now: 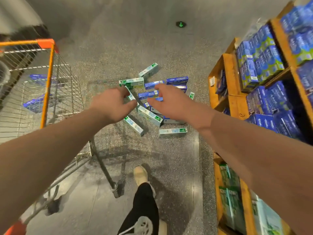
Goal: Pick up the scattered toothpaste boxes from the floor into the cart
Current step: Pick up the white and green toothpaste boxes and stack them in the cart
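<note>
Blue and pale-green toothpaste boxes (149, 114) lie heaped on the speckled floor (118, 48) at mid-frame, and both hands hang over them! Left hand (113, 104) and right hand (169, 104) are spread, fingers loosely parted, nothing in either. This looks like the reach for a grab; next each hand must drop, close round a box and carry it to the cart (48, 78) at frame left, where a few blue boxes (33, 102) already sit. Print on the cartons is too blurred to read; only a green arrow (180, 24) shows, upper centre.
</note>
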Demonstrator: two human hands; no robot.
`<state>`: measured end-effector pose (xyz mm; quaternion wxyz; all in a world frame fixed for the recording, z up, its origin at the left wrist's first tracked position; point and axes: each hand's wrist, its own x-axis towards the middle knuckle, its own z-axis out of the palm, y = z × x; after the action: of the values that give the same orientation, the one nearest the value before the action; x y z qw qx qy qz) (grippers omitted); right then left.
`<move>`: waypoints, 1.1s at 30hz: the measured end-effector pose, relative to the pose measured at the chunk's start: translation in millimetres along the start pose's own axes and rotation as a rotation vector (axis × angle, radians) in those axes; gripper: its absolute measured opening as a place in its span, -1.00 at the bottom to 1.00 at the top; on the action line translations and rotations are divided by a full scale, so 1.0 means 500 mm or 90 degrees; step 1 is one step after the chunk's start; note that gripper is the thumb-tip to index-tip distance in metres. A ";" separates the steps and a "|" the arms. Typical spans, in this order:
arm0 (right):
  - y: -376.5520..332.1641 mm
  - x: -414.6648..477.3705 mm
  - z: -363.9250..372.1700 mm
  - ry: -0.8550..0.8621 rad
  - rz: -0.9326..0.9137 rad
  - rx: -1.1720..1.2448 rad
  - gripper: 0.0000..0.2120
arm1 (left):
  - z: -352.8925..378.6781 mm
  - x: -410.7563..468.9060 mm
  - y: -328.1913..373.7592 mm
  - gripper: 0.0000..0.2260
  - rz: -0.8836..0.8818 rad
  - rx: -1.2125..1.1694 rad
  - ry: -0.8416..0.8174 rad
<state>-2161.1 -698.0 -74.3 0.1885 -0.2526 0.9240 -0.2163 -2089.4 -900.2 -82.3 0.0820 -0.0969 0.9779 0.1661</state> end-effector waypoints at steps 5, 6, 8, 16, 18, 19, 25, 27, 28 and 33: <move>0.071 0.207 0.033 -0.050 -0.001 -0.022 -0.30 | 0.062 0.192 -0.039 -0.45 -0.043 -0.001 -0.002; 0.086 0.251 0.048 -0.059 0.000 -0.018 -0.29 | 0.077 0.228 -0.050 -0.48 -0.052 -0.002 -0.007; 0.116 0.334 0.084 -0.081 0.008 -0.008 -0.29 | 0.107 0.290 -0.070 -0.50 -0.070 -0.005 -0.029; 0.228 0.574 0.232 -0.183 -0.019 -0.015 -0.25 | 0.269 0.446 -0.172 -0.46 -0.165 -0.035 -0.110; 0.257 0.618 0.277 -0.209 -0.033 -0.015 -0.29 | 0.315 0.467 -0.193 -0.47 -0.204 -0.042 -0.115; 0.270 0.637 0.302 -0.220 -0.040 -0.018 -0.31 | 0.344 0.478 -0.205 -0.46 -0.219 -0.049 -0.117; 0.385 0.762 0.532 -0.266 -0.087 -0.071 -0.35 | 0.614 0.557 -0.291 -0.40 -0.303 -0.112 -0.122; 0.425 0.806 0.625 -0.270 -0.091 -0.087 -0.33 | 0.729 0.583 -0.327 -0.41 -0.319 -0.124 -0.131; 0.445 0.831 0.676 -0.270 -0.087 -0.083 -0.32 | 0.787 0.595 -0.347 -0.41 -0.329 -0.140 -0.129; 0.525 0.915 0.921 -0.287 -0.068 -0.076 -0.50 | 1.039 0.664 -0.448 -0.43 -0.504 -0.281 -0.062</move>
<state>-2417.9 -884.7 -698.5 0.3630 -0.3539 0.8551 -0.1089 -2295.7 -984.8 -699.4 0.1625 -0.4704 0.8019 0.3306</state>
